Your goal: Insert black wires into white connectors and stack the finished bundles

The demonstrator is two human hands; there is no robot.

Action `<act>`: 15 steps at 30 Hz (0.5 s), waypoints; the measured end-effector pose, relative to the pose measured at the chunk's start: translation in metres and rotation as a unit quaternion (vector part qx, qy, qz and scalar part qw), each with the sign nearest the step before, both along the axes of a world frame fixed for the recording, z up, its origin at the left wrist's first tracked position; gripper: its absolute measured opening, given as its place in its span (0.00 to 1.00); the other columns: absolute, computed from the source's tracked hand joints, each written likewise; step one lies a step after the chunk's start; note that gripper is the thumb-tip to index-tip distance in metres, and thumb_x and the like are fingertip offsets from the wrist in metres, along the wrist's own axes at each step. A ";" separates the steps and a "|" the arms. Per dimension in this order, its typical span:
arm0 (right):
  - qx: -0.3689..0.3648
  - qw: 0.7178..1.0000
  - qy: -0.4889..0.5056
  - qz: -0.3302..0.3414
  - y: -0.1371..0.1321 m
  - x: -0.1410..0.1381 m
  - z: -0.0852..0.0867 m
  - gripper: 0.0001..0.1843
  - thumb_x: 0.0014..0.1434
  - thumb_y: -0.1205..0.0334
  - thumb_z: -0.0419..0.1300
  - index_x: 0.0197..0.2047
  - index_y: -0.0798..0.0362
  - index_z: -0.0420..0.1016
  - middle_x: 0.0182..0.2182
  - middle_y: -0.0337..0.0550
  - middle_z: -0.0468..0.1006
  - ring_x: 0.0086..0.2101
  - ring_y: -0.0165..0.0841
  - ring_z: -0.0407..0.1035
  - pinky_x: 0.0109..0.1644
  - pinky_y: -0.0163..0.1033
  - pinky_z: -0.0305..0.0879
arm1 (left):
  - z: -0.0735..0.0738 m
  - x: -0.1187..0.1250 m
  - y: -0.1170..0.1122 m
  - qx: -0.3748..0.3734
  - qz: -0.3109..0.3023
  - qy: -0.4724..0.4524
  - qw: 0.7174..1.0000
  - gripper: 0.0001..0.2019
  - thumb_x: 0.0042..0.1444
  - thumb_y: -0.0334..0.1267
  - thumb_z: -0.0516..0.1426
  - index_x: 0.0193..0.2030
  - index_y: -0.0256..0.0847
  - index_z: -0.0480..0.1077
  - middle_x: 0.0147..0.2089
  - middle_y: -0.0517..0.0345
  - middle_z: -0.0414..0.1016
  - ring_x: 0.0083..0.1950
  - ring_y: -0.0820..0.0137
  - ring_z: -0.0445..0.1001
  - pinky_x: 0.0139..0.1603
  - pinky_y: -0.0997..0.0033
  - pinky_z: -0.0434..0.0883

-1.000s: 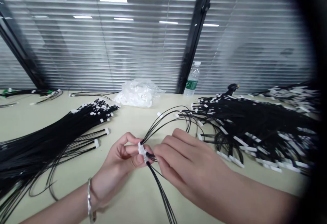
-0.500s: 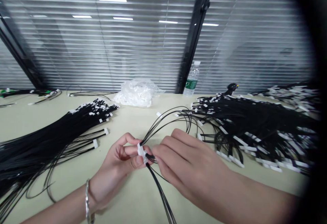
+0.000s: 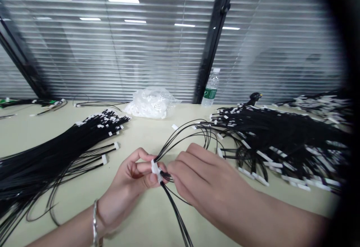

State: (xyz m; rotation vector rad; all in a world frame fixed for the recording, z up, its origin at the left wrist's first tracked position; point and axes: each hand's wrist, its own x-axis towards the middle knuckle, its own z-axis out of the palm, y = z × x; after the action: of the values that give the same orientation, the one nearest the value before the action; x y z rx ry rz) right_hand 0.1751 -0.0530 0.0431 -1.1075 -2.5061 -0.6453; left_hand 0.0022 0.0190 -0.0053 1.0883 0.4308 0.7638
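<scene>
A white multi-wire connector (image 3: 156, 171) is held up above the desk (image 3: 149, 217), tilted, near the middle of the view. The left hand (image 3: 131, 181) is clamped on it, thumb in front and fingers behind. The right hand (image 3: 208, 179) has its fingers closed on the black wires (image 3: 165, 176) at the connector's right side (the tips are partly hidden, so the exact grip is hard to read). More leads leave the connector: upper wires (image 3: 168, 142) arch up and over to the right, and lower wires (image 3: 178, 219) run down past the bottom edge. The arch crosses the space between the hands and the far side of the desk, and the right hand covers part of the wires behind it.

A silvery bracelet (image 3: 95, 220) circles the left wrist. To the left lies a thick wire bundle (image 3: 56, 151) with white ends; two white plugs (image 3: 104, 159) stick out on its near side. To the right spreads a large wire heap (image 3: 287, 134), its near loops close to the right hand, its far end lost in a dark blur. Beyond stand a crumpled clear bag (image 3: 153, 102) with white contents and a green-labelled bottle (image 3: 210, 91), before window blinds (image 3: 140, 59).
</scene>
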 end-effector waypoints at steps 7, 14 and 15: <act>-0.010 1.000 -0.002 0.009 -0.002 -0.002 -0.003 0.12 0.46 0.78 0.53 0.36 0.60 0.68 0.29 0.43 0.62 0.30 0.33 0.52 0.35 0.41 0.53 | 0.003 0.002 -0.001 0.011 0.001 0.007 1.000 0.09 0.49 0.27 0.60 0.33 0.40 0.64 0.26 0.61 0.77 0.27 0.76 0.71 0.31 0.77 0.64; -0.026 0.999 0.024 -0.001 0.001 -0.003 -0.009 0.09 0.50 0.77 0.52 0.35 0.59 0.67 0.28 0.42 0.62 0.30 0.32 0.53 0.36 0.41 0.54 | 0.004 0.002 -0.001 0.013 0.018 0.020 1.000 0.09 0.48 0.26 0.61 0.33 0.39 0.64 0.25 0.60 0.78 0.27 0.75 0.71 0.32 0.77 0.65; -0.025 0.999 0.029 -0.001 0.002 -0.003 -0.010 0.09 0.51 0.77 0.52 0.36 0.59 0.67 0.29 0.42 0.63 0.30 0.33 0.54 0.37 0.41 0.54 | 0.004 0.002 -0.001 0.013 0.021 0.022 0.999 0.09 0.48 0.27 0.61 0.33 0.38 0.64 0.25 0.59 0.78 0.27 0.75 0.71 0.32 0.76 0.65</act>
State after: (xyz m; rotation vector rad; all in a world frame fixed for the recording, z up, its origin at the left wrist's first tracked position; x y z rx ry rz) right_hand 0.1719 -0.0510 0.0332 -1.1295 -2.4842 -0.5448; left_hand 0.0040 0.0184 -0.0015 1.1252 0.4842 0.7849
